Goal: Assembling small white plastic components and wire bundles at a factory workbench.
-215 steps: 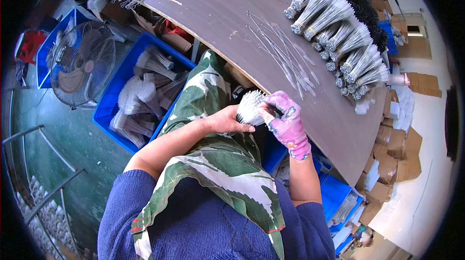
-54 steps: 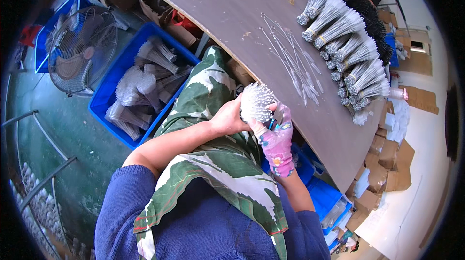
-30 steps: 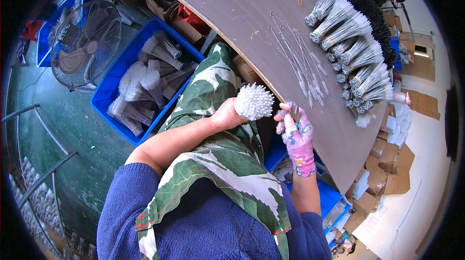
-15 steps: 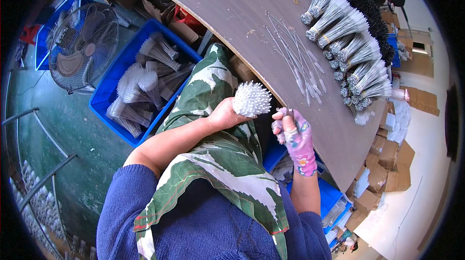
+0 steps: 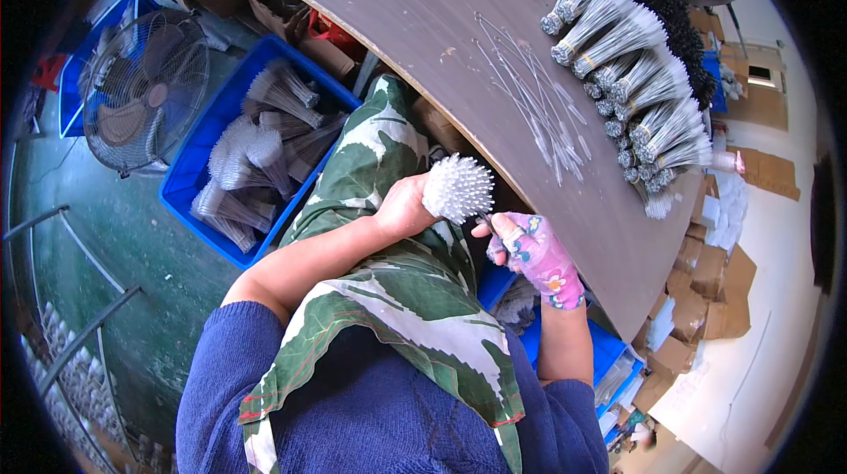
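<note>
Just off the near edge of the bench (image 5: 609, 236), above the lap, the left hand (image 5: 404, 207) holds a bundle of white-tipped wire brushes (image 5: 458, 189), its fingers wrapped around the side of the cluster and its round face of tips turned away from the palm. The right hand (image 5: 534, 249), also off that edge, is right beside the bundle, fingers bent and drawn close together; something dark shows by its fingertips, too small to identify, so whether they grip it cannot be told.

No band shows on the visible part of the bundle, though the hand hides much of it. If none is there, a loosened left grip could let the stems fan apart, and single brushes could drop into the dark gap under the bench edge. Uneven pressure from the right fingers could push some tips out of line or bend the thin wires. If the dark thing is hard or sharp, a slip could nick the left fingers, which are bare.

On the bench, loose brushes (image 5: 543, 112) lie crossed, so lifting one could drag others along. Nearer its far side, the finished-looking bundles (image 5: 631, 50) lie packed together, where a knock could shift them.
</note>
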`<state>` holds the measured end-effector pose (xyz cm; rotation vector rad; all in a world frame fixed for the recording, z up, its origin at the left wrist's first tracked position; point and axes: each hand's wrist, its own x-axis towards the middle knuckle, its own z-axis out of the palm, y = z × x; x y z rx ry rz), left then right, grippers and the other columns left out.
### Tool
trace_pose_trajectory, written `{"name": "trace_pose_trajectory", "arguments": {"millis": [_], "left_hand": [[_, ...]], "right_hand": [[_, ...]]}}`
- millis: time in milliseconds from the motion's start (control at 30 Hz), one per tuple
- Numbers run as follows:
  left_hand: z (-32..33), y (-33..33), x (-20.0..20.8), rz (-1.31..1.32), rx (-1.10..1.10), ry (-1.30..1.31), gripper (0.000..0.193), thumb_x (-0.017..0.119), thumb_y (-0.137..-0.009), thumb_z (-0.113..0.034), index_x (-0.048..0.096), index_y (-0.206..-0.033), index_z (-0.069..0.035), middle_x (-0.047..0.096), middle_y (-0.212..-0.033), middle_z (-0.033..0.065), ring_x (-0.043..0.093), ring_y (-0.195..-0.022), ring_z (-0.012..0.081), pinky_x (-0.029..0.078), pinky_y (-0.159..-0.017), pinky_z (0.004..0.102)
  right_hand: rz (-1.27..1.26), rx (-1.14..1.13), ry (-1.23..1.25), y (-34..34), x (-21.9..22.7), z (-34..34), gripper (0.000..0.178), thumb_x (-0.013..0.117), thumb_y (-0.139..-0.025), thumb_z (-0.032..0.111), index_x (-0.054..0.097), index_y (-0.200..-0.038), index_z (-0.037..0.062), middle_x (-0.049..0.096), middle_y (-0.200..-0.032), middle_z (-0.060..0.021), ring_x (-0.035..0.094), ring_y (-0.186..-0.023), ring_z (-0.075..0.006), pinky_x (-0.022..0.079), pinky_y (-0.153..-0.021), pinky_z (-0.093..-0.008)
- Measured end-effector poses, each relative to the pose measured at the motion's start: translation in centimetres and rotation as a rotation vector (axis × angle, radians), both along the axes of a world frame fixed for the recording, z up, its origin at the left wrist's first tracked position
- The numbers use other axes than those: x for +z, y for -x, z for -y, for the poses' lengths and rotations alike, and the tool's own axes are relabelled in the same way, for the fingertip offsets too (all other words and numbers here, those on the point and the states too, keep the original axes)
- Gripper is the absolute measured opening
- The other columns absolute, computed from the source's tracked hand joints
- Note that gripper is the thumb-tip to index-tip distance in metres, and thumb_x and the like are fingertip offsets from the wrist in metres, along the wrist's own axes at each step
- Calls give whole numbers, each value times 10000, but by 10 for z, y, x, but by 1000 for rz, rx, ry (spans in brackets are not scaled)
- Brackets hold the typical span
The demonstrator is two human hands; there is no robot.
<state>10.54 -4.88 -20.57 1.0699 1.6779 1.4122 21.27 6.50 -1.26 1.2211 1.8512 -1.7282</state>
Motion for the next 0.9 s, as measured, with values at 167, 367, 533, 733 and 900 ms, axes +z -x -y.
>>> {"name": "trace_pose_trajectory", "arguments": {"millis": [167, 367, 533, 733, 900], "left_hand": [[1, 1, 8, 40, 2, 2, 314, 660, -739, -191, 605, -1035, -104, 640, -967, 138, 598, -925, 339, 482, -786, 380], [2, 2, 14, -3, 6, -8, 337, 656, -736, -181, 593, -1060, -116, 641, -960, 134, 599, -921, 339, 484, -785, 393], [1, 1, 13, -12, 3, 11, 365, 656, -735, -181, 576, -1086, -124, 638, -963, 136, 599, -921, 338, 484, -784, 398], [0, 0, 17, 29, 4, -25, 391, 657, -739, -190, 563, -1115, -134, 637, -990, 136, 598, -932, 334, 484, -795, 394], [1, 2, 22, 137, -101, -77, 202, 670, -740, -135, 643, -931, -78, 661, -908, 112, 642, -862, 259, 489, -772, 327]], "right_hand": [[1, -50, 25, -5, -10, 1, 334, 501, -927, 315, 662, -855, 31, 521, -579, 30, 453, -522, -44, 339, -503, -200], [6, -49, 22, -4, -9, 0, 346, 501, -927, 318, 658, -842, 22, 521, -575, 27, 451, -517, -44, 340, -498, -202], [-9, -51, 41, -7, -19, 0, 335, 505, -927, 302, 653, -824, 19, 516, -569, 27, 447, -509, -44, 335, -491, -202], [-73, -60, 72, -10, -18, 0, 343, 505, -926, 317, 651, -816, 26, 504, -563, 29, 439, -495, -40, 325, -475, -193], [-174, -37, 23, -16, 0, -14, 402, 523, -907, 419, 629, -888, 32, 500, -593, 39, 418, -494, -10, 284, -439, -146]]}}
